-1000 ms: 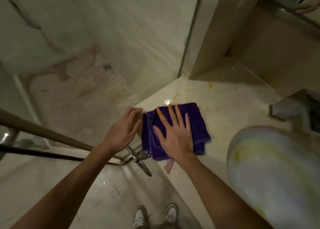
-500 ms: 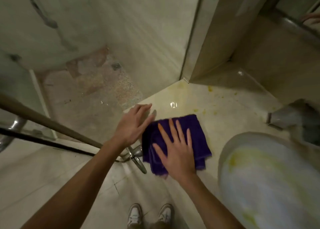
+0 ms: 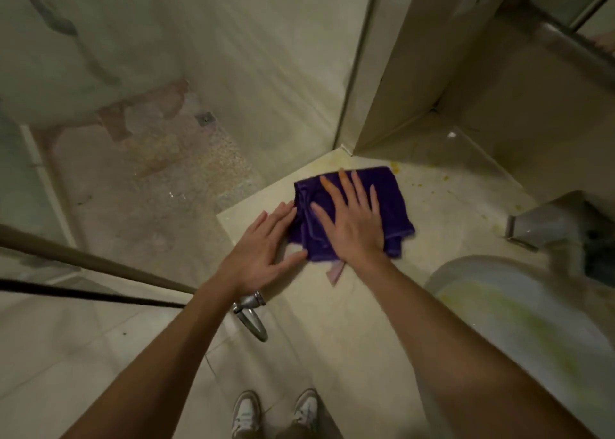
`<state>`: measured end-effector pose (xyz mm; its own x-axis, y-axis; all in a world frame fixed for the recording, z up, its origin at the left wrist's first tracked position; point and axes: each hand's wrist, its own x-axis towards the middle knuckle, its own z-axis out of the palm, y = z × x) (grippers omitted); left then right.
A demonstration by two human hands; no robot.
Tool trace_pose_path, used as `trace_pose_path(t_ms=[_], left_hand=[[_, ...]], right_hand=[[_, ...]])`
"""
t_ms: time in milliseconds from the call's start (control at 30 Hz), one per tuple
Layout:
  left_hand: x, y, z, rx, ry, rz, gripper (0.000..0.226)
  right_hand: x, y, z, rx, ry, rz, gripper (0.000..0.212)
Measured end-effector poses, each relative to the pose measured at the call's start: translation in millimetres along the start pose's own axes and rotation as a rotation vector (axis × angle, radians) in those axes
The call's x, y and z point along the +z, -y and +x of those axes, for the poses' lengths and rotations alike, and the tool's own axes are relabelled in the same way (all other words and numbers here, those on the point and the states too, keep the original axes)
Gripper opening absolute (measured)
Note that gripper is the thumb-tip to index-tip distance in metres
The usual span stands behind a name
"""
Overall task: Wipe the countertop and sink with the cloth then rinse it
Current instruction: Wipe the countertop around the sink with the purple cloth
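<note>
Pressing flat, the spread right hand [image 3: 352,225] hides the purple cloth's [image 3: 392,199] middle; spread left hand [image 3: 263,255] alongside.

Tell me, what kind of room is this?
Most likely a bathroom. A round white sink is set in a pale stone countertop, and beside it a shower stall has a pebbled floor with a small drain. The right hand presses a purple cloth on the countertop.

There was a single view, from a wide-angle camera worn on the person's head. It looked steeply down and forward, close over the worktop [image 3: 332,305] corner, with both forearms reaching in from below and the shoes [image 3: 276,412] at the bottom edge.
</note>
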<state>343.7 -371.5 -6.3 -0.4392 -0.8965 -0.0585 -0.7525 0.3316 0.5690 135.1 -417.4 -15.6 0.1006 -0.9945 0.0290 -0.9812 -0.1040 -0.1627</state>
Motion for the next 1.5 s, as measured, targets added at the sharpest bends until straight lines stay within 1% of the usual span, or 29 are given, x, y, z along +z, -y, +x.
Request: trace_pose_path(t_ms=[33, 100, 200, 300, 367, 433, 467, 533, 633, 733, 833, 933, 1000, 1067, 1133, 1200, 1233, 1267, 1333, 1400, 1467, 1500], left_hand=[[3.4, 0.4, 0.4, 0.017, 0.009, 0.089, 0.089], [8.4, 2.4, 1.2, 0.023, 0.022, 0.192, 0.095], [8.3, 1.6, 1.6, 0.017, 0.033, 0.240, 0.101], [6.6, -2.3, 1.0, 0.004, 0.045, 0.205, 0.103], [4.3, -7.6, -0.6, -0.030, 0.018, 0.105, 0.104], [0.6, -11.7, -1.5, -0.093, 0.019, -0.023, 0.104], [-0.3, -12.0, -1.7, -0.100, 0.023, -0.046, 0.103], [-1.1, -11.3, -2.3, -0.074, 0.060, -0.014, 0.100], [-0.5, -9.5, 0.1, -0.088, 0.065, -0.021, 0.098], [5.6, -10.4, 5.3, -0.078, 0.056, 0.037, 0.091], [9.0, -16.3, 23.8, 0.014, 0.093, 0.096, 0.077], [12.8, -27.5, 40.6, 0.063, 0.117, 0.077, 0.068], [17.9, -29.1, 42.4, 0.097, 0.130, 0.146, 0.067], [21.5, -25.6, 42.9, 0.115, 0.124, 0.218, 0.068], [22.9, -22.7, 43.1, 0.124, 0.118, 0.221, 0.068], [25.2, -18.1, 46.7, 0.132, 0.100, 0.222, 0.068], [25.5, -20.3, 44.9, 0.130, 0.099, 0.217, 0.068], [26.6, -19.3, 45.1, 0.133, 0.097, 0.213, 0.068], [28.5, -16.1, 45.8, 0.144, 0.099, 0.222, 0.068], [27.4, -14.6, 48.5, 0.145, 0.123, 0.218, 0.069], [25.6, -13.9, 50.2, 0.147, 0.147, 0.211, 0.069], [23.9, -15.0, 50.5, 0.147, 0.159, 0.207, 0.070]], right_hand=[[2.0, -0.9, 19.8, -0.015, -0.021, 0.002, 0.065], [5.5, -0.1, 51.9, -0.022, -0.052, 0.014, 0.062], [10.5, 4.8, 70.9, 0.003, -0.098, -0.005, 0.057], [9.2, 2.4, 58.3, -0.006, -0.070, 0.000, 0.062], [6.6, 0.2, 35.8, -0.008, -0.060, 0.002, 0.066], [0.9, -3.7, -3.2, 0.034, -0.055, 0.027, 0.068], [-2.7, -5.8, -28.5, 0.062, -0.061, 0.045, 0.068], [-9.4, -7.5, -84.6, 0.103, -0.061, 0.063, 0.066], [-15.2, 3.3, -158.8, 0.119, 0.036, 0.008, 0.070], [-10.4, 13.5, -182.1, 0.159, 0.063, -0.009, 0.075], [-10.4, 5.2, -158.3, 0.154, 0.051, -0.008, 0.071], [-10.8, -27.1, -106.1, 0.145, 0.000, -0.010, 0.069], [-13.1, -53.7, -57.9, 0.210, -0.043, -0.017, 0.069], [-14.4, -80.2, -3.8, 0.315, -0.045, -0.024, 0.070], [-16.2, -107.6, 47.3, 0.399, -0.052, -0.021, 0.074], [-16.6, -134.9, 91.7, 0.447, -0.049, -0.065, 0.085], [-18.7, -146.6, 105.4, 0.463, -0.029, -0.087, 0.086], [-19.2, -156.3, 117.7, 0.481, -0.016, -0.084, 0.083], [-18.6, -165.7, 128.4, 0.508, -0.016, -0.041, 0.078], [-17.4, -160.4, 120.6, 0.457, -0.046, -0.057, 0.081], [-18.9, -146.1, 91.1, 0.409, -0.112, -0.065, 0.076], [-19.9, -138.6, 69.7, 0.402, -0.120, -0.056, 0.075]])
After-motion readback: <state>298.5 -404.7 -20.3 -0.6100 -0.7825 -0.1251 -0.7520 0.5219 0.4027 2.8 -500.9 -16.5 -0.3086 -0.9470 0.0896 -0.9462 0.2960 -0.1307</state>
